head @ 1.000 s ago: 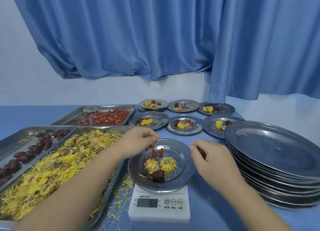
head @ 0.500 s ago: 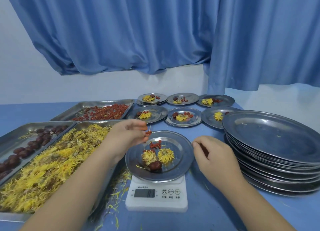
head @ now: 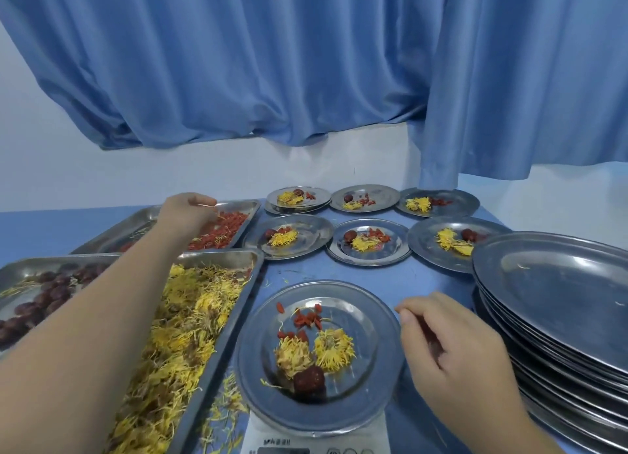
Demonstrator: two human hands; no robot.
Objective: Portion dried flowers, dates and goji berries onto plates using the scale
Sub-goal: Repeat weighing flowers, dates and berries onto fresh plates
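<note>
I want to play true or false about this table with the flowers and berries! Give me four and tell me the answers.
1. The left hand is over the goji berry tray. True.
2. The plate on the scale holds only flowers. False: besides flowers it holds goji berries and a date.
3. The stack of empty plates stands on the person's left. False: it is on the right, beside the right hand.
4. Six filled plates lie beyond the scale. True.
</note>
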